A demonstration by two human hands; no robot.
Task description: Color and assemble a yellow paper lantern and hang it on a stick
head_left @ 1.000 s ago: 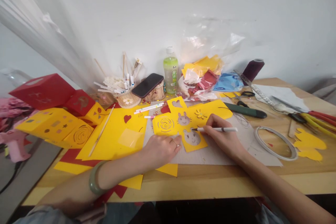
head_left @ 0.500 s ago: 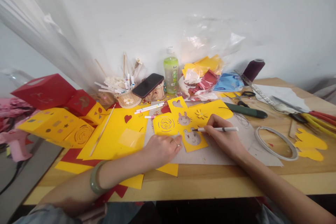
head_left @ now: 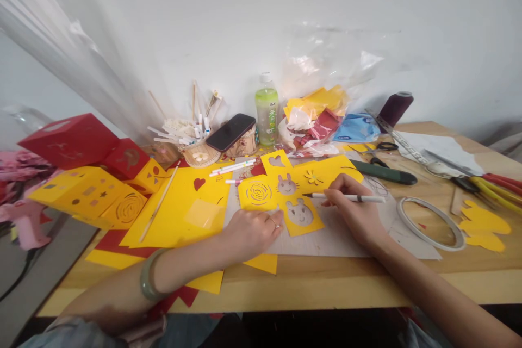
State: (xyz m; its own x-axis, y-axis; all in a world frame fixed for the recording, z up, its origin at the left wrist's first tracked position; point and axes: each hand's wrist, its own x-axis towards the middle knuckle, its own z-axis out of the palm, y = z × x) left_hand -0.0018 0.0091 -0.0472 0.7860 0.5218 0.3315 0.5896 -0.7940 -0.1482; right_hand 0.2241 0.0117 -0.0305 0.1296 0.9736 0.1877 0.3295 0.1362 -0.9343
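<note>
In my right hand [head_left: 346, 204] is a white marker pen [head_left: 365, 199], pinched with its dark tip pointing left. The tip is above the yellow cut-out paper [head_left: 316, 221], close to an animal-face opening with drawn features. My left hand [head_left: 255, 234] rests at the lower left edge of that paper, its fingers curled together. A small pale bit shows at its fingertips, too small to name. The paper also has a spiral rose cut, a second animal face with whiskers, a flower and a heart opening.
Left are red boxes [head_left: 69, 141], yellow boxes [head_left: 77, 190] and a pink glue gun [head_left: 30, 223]. Behind stand a phone [head_left: 231, 132], a bottle [head_left: 266, 111] and a plastic bag of scraps [head_left: 314, 119]. Rightward lie a green cutter [head_left: 383, 172], scissors [head_left: 379, 162] and a tape roll [head_left: 432, 224].
My right hand has shifted slightly right with the marker pen, whose tip has moved up and left off the lower face's ear. My left hand stays in place.
</note>
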